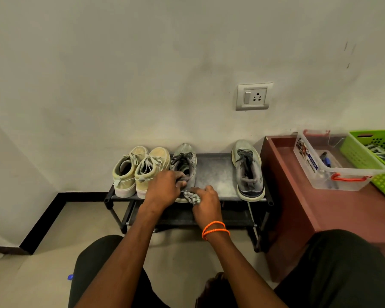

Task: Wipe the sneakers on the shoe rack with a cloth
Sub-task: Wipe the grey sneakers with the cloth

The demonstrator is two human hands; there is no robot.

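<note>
Evidently mid-wipe, the left hand [162,187] grips the collar of the grey sneaker [183,165] on the shoe rack [213,172] while the right hand [206,202], closed on the checked cloth [192,197], works its heel; next, likely rub forward along the side.

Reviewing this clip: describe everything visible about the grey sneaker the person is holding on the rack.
The grey sneaker stands upright on the black shoe rack's top shelf, toe toward the wall, just right of the beige pair and apart from its grey mate. It looks like worn, dusty fabric with dark laces and a pale sole. The left hand grips its collar at the heel opening; the right hand presses a checked cloth against its heel. The heel is mostly hidden.
</note>
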